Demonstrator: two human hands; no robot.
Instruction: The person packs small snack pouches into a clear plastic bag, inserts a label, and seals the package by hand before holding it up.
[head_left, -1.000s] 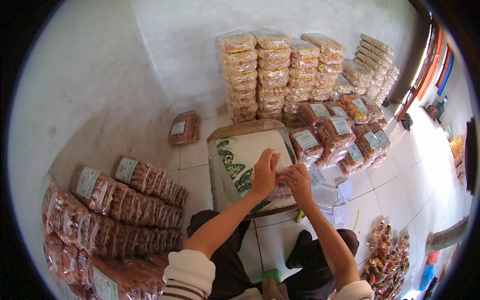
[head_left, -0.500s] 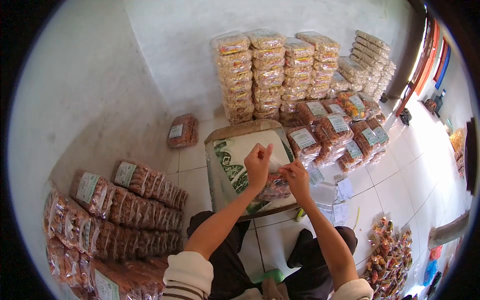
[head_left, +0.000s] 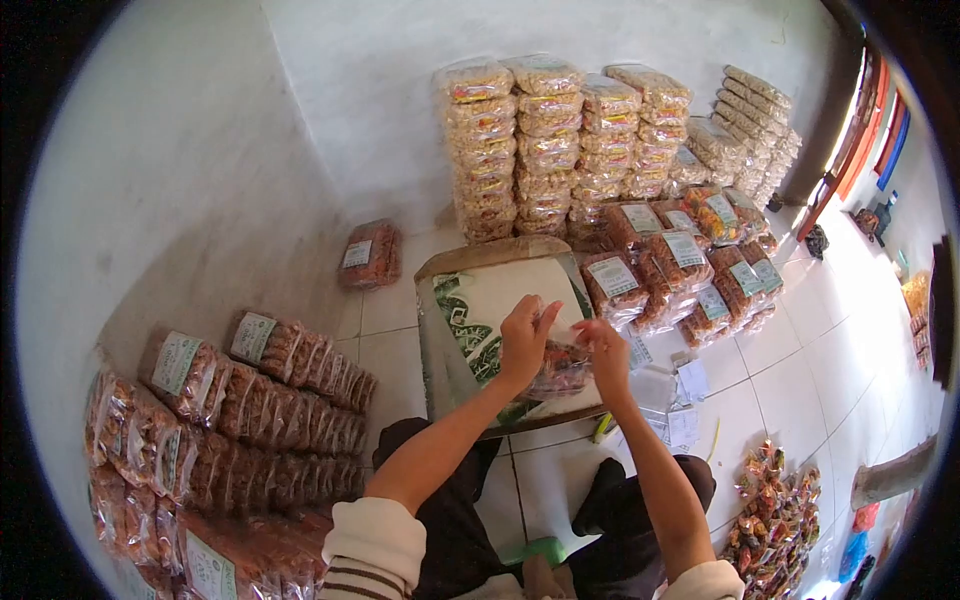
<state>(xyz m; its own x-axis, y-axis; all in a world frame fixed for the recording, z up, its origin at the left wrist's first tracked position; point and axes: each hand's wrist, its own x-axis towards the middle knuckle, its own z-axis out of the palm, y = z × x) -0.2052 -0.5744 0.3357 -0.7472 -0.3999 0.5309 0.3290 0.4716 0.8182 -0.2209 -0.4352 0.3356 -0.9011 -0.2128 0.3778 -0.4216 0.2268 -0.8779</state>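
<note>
A clear plastic bag with reddish-brown contents rests on the low table in front of me. My left hand is closed at the upper left of the bag, thumb raised against the fingers. On the other side, my right hand pinches the bag's loose upper edge. What exactly the left fingertips hold is partly hidden behind the hand. Under the bag lies a cream sheet with a green-and-white patterned strip.
Tall stacks of pale snack packs stand against the wall. Labelled brown packs sit right of the table, more packs at left. Paper slips and small wrapped packets lie on the tiled floor.
Both hands have shifted slightly down, with the fingers re-posed at the bag's top. The bag stays on the table, and the whole view has moved a little.
</note>
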